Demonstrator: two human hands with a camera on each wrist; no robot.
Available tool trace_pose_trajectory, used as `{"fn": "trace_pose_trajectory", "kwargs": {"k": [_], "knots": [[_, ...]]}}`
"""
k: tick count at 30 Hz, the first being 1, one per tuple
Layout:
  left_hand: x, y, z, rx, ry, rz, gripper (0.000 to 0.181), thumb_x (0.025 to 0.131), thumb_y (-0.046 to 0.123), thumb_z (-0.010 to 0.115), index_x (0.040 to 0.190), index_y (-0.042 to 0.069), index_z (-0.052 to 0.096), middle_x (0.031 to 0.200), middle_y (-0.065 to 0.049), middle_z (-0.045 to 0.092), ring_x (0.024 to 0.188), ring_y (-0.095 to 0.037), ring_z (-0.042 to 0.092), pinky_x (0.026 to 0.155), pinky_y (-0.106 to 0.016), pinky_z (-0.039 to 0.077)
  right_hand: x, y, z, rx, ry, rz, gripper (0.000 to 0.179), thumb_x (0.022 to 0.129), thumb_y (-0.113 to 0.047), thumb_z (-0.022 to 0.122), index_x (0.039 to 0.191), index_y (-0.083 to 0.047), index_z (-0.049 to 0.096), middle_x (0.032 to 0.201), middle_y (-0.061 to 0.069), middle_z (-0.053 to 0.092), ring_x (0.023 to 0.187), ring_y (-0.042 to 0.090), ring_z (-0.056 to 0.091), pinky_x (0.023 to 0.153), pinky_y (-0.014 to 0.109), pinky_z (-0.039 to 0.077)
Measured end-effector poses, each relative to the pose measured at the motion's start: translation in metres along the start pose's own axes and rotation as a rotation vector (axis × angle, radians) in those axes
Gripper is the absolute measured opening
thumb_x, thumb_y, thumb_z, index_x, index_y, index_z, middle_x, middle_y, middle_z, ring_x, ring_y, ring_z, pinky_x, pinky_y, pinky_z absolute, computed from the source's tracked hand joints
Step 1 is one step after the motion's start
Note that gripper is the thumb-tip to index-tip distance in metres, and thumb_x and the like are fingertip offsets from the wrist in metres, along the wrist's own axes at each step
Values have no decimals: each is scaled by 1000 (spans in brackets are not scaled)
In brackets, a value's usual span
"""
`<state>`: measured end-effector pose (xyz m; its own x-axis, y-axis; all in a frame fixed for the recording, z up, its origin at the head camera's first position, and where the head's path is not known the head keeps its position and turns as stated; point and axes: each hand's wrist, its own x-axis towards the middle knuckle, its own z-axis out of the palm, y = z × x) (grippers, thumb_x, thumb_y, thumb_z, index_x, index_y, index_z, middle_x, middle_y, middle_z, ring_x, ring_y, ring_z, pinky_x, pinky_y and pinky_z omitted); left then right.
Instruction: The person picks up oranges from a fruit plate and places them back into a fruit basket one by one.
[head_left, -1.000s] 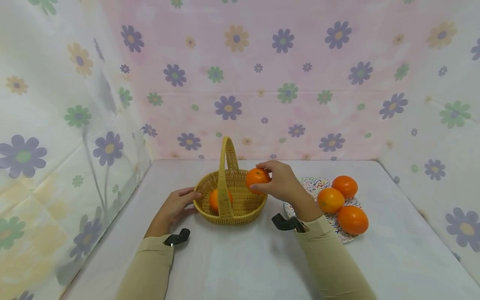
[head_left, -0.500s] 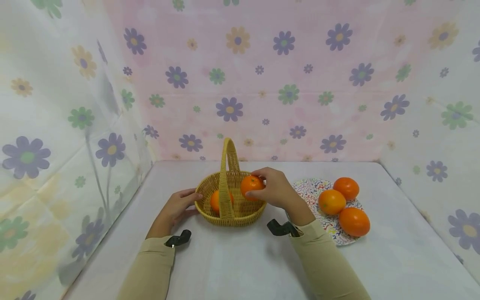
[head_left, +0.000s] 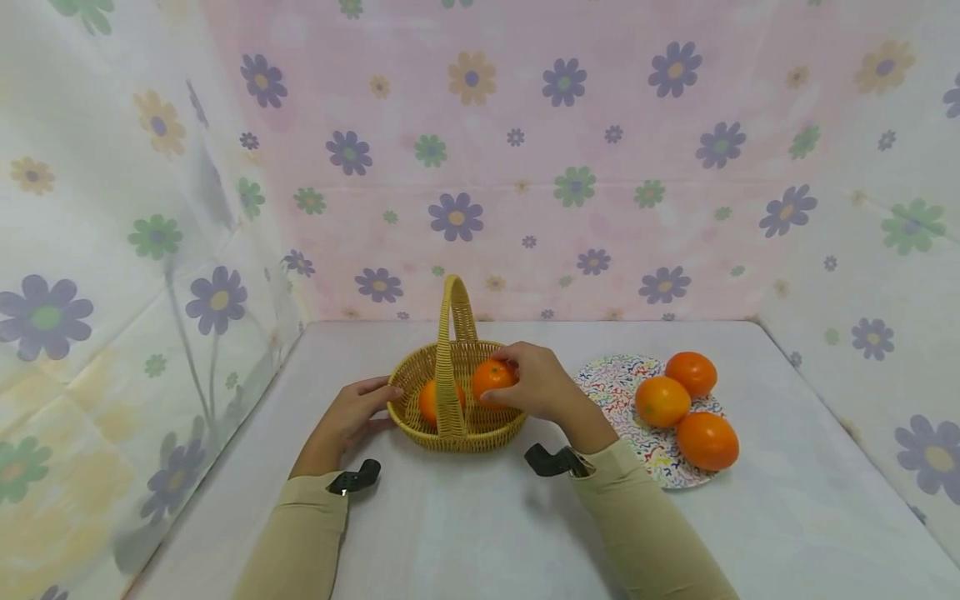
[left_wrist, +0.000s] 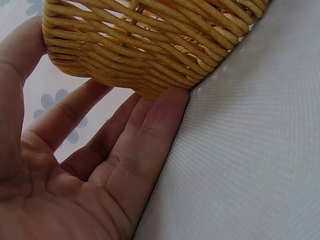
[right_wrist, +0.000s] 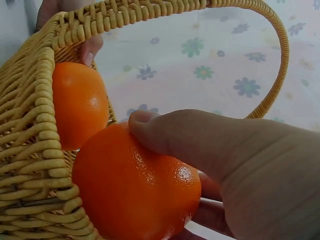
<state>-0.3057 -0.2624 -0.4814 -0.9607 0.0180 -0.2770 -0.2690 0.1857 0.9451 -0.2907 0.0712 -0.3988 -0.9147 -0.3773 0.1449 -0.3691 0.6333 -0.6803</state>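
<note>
A yellow wicker basket [head_left: 480, 437] with a tall arched handle stands on the table. My left hand [head_left: 358, 417] holds its left side, thumb over the rim. In the left wrist view the fingers [left_wrist: 150, 135] of that hand touch the lower outside of the wicker wall. My right hand [head_left: 543, 383] grips an orange [head_left: 492, 381] between thumb and fingers, inside the basket's right half. Whether the fruit touches the basket floor cannot be seen. Another orange [right_wrist: 80, 105] lies in the left half, partly behind the handle in the head view.
On the right stands a round speckled plate [head_left: 611, 387] bearing a few more oranges [head_left: 707, 441]. Flowered cloth [head_left: 525, 192] hangs at the back and both sides of the white table [head_left: 442, 525].
My right hand has carried its orange left and down from above the basket's right rim into the basket. The left hand keeps its hold on the basket.
</note>
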Motion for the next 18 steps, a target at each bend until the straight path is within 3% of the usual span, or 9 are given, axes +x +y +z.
{"fn": "trace_pose_trajectory", "kwargs": {"k": [18], "knots": [[-1, 1, 1, -10, -1, 20, 66, 93, 36, 75, 150, 9, 54, 152, -15, 54, 131, -32, 60, 94, -42, 62, 2, 1, 16, -13, -54, -37, 63, 78, -34, 91, 131, -9, 68, 121, 3, 69, 105, 19, 63, 92, 37, 60]]}}
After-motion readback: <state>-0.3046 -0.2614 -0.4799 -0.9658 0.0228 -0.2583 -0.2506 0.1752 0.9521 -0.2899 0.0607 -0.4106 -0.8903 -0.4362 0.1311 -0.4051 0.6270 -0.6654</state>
